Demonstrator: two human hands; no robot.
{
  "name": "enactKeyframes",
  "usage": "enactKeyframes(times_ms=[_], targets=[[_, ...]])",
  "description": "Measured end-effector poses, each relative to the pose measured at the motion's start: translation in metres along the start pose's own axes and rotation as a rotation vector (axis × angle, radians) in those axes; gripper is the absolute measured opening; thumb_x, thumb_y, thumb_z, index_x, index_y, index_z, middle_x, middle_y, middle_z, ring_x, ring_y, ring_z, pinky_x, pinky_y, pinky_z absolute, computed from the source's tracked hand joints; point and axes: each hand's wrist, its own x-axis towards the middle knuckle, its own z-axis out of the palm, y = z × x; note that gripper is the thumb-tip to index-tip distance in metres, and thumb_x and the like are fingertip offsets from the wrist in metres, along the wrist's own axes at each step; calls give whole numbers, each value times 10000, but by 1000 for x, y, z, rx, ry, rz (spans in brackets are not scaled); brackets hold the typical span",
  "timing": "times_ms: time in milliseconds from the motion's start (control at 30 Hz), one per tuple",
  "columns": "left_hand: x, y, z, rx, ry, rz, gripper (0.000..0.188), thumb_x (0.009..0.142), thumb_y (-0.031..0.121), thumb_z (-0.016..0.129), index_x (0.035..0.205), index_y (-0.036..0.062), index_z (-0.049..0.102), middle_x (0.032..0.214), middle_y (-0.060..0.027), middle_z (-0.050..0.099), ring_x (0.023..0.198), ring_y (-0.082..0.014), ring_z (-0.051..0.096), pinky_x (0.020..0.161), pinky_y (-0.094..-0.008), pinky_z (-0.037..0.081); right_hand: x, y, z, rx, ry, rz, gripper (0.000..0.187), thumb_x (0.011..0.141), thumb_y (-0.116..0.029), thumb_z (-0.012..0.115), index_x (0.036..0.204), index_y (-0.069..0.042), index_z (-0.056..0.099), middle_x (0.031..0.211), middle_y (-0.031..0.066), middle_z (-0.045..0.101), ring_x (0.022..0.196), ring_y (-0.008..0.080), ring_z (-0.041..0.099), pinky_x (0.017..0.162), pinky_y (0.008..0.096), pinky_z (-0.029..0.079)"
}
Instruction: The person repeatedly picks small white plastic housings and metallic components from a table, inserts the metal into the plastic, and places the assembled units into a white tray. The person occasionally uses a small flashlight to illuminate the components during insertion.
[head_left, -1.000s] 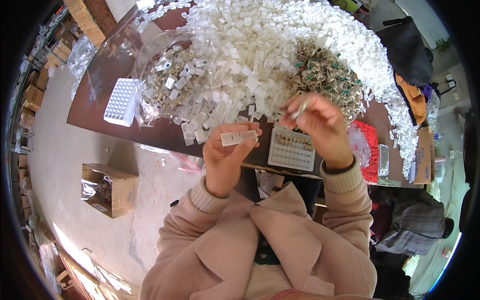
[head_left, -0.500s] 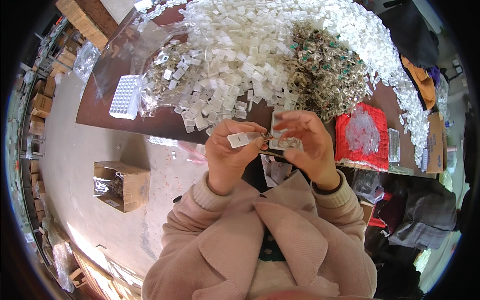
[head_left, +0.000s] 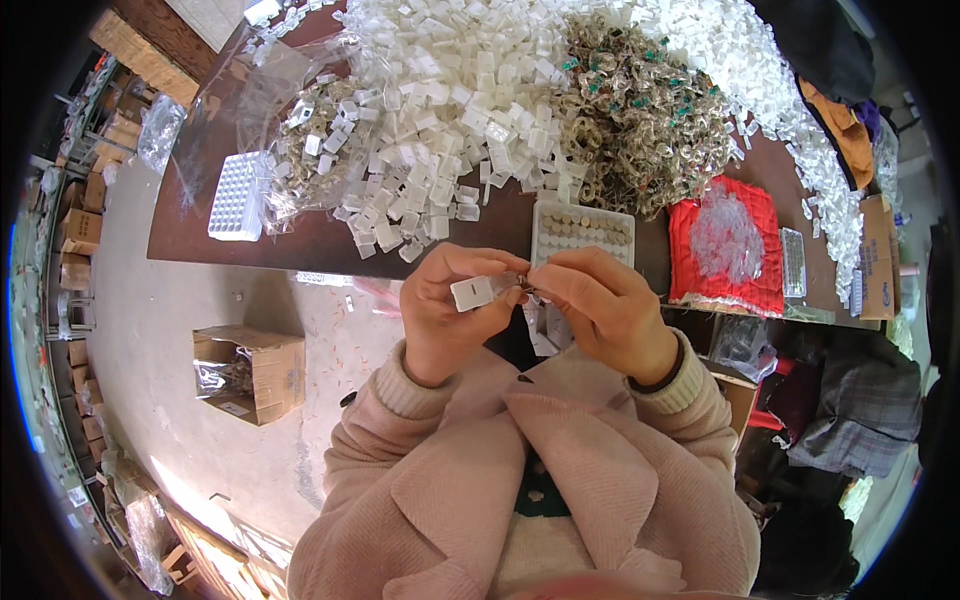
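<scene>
A small white plastic housing (head_left: pixel 472 293) with a dark slot in its face is gripped by my left hand (head_left: pixel 446 318), between thumb and fingers. My right hand (head_left: pixel 610 312) meets it at the fingertips, pinching a tiny metallic-looking part (head_left: pixel 524 284) at the housing's end. Most of that part is covered by the fingers. Just beyond my hands, at the table's front edge, lies a white tray (head_left: pixel 537 225) holding rows of small round pieces. Past it rises a heap of loose white plastic housings (head_left: pixel 455 110), with a tangled pile of brownish metal-and-clear parts (head_left: pixel 645 125) beside it.
On the brown table (head_left: pixel 300 245) sit a white gridded tray (head_left: pixel 237 197) at left and a red cloth (head_left: pixel 757 215) with clear bits at right. A clear bag (head_left: pixel 310 165) of parts lies between. An open cardboard box (head_left: pixel 275 380) stands on the floor.
My right hand has closed from spread fingers into a pinch and come in against the left hand's piece. The tray behind is now less covered by it.
</scene>
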Motion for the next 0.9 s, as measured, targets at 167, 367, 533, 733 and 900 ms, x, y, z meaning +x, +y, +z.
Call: enactKeyframes(times_ms=[167, 367, 533, 733, 900], targets=[[2, -2, -2, 134, -31, 31, 256, 813, -148, 672, 986, 7, 562, 1065, -217, 683, 854, -197, 701, 750, -320, 620, -1, 3, -1, -24, -2, -1, 292, 821, 27, 679, 1110, -4, 651, 999, 134, 657, 863, 290, 660, 729, 354, 550], [2, -1, 0, 112, -11, 18, 256, 812, -158, 661, 1024, -34, 592, 1087, -237, 683, 863, -214, 708, 762, -325, 619, -4, -1, 4, -39, 123, 91, 287, 827, 42, 701, 1107, -5, 658, 956, 140, 668, 825, 281, 682, 707, 347, 561], [1, -3, 0, -63, 3, -81, 326, 819, -142, 680, 1135, -78, 635, 1119, -227, 682, 876, -223, 709, 782, -336, 615, -5, -5, 5, 103, 245, 194, 239, 839, 46, 710, 1066, -20, 682, 937, 132, 686, 792, 241, 694, 692, 316, 558], [-2, -11, 3, -100, -14, -79, 393, 861, -106, 666, 1249, -72, 612, 1159, -188, 670, 904, -205, 685, 808, -317, 597, -3, -3, 17, 182, 270, 205, 226, 847, 61, 696, 1054, -30, 692, 939, 121, 682, 780, 222, 690, 665, 299, 553], [1, -12, 6, 0, -18, -15, 397, 879, -92, 660, 1270, -71, 599, 1210, -158, 629, 980, -200, 662, 825, -312, 592, -4, 1, 20, 129, 321, 204, 201, 856, 48, 704, 1041, -30, 698, 927, 113, 670, 780, 209, 687, 659, 289, 550]])
